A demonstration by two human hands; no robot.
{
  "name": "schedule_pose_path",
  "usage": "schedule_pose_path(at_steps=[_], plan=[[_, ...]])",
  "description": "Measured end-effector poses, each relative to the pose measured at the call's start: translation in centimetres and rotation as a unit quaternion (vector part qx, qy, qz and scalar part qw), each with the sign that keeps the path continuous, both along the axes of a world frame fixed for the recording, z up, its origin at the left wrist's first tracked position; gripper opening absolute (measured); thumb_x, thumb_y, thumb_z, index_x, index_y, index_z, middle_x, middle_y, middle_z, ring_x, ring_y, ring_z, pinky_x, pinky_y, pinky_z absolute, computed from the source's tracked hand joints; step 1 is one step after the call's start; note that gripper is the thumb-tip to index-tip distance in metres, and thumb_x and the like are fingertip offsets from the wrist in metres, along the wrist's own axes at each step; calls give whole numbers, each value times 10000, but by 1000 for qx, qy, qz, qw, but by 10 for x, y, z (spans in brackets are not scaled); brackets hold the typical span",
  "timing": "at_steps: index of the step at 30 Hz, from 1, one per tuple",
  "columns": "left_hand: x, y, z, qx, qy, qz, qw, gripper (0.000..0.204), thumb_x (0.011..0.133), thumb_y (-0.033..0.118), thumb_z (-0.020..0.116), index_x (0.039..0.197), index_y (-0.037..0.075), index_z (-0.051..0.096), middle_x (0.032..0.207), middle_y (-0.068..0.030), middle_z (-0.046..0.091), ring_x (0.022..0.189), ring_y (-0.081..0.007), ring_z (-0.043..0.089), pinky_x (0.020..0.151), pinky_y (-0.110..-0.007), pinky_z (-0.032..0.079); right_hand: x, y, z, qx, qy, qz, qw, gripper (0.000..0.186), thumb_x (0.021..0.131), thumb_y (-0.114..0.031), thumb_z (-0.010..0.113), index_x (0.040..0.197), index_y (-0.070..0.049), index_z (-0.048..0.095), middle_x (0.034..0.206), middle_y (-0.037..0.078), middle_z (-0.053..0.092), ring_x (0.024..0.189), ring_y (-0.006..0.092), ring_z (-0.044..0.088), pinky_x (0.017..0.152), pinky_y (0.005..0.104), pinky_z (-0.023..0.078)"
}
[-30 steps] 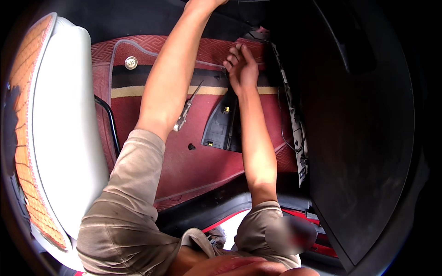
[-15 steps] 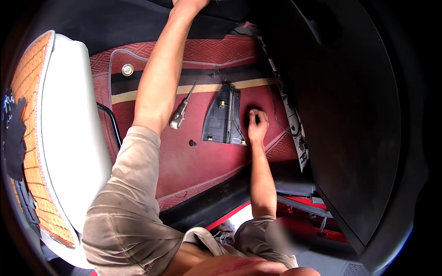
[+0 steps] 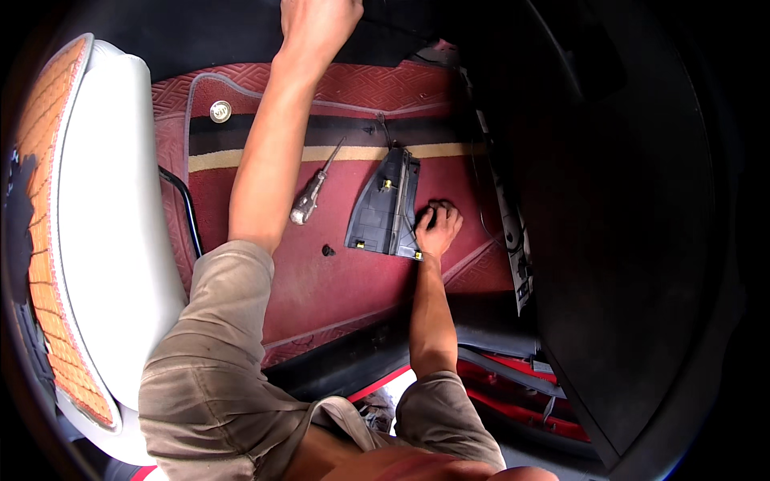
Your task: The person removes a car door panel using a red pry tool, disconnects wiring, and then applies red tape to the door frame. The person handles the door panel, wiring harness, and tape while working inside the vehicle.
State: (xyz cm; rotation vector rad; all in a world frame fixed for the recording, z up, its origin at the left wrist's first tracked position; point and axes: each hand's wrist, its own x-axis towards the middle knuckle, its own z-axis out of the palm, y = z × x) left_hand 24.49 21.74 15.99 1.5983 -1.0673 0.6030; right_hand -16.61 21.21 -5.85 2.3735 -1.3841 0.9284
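My left hand (image 3: 321, 26) reaches to the far edge of the view against dark trim. Its fingers are out of sight. My right hand (image 3: 439, 230) rests on the red floor mat (image 3: 309, 293), fingers bent and apart, with dark shadow beneath them and nothing visible held. Just left of it lies a black plastic trim panel (image 3: 375, 212) with yellow clips, its back side up. A worn screwdriver (image 3: 308, 202) lies on the mat between my left forearm and the panel. Nearer to me is a small black clip (image 3: 328, 250).
At the left stands a white seat (image 3: 112, 216) with an orange-brown woven cover (image 3: 56, 272). A dark door panel (image 3: 618, 240) fills the right side. Beside it runs a bared sill strip (image 3: 513, 240) with a thin cable. The black door sill (image 3: 337, 357) crosses in front of me.
My right hand has moved toward me and left, closer to the trim panel, and its fingers have spread. My left hand has come slightly back into view. The viewpoint has shifted a little.
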Motion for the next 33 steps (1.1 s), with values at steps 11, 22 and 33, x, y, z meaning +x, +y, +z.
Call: schedule_pose_path(at_steps=[11,22,33], plan=[[-60,-10,-107,-107,158,-75,979,196,856,225,668,1010,118,725,948,-109,713,920,-295,685,813,-403,534,-1,-3,-4,-11,52,-15,998,133,824,-170,601,912,-101,672,1044,113,600,1002,335,531,901,464,417],[-90,23,-129,517,173,-306,781,466,853,471,665,1070,60,697,1042,-194,680,1142,-336,594,955,-453,461,16,1,29,222,-35,-46,973,239,885,-259,675,929,-35,745,979,85,666,996,263,553,920,390,421],[-104,9,-147,392,231,-486,747,672,857,528,658,1338,73,541,1298,-216,576,1227,-355,543,1025,-409,431,62,16,93,623,-645,61,438,290,883,-58,596,1152,44,558,1047,162,665,951,269,672,840,391,575]])
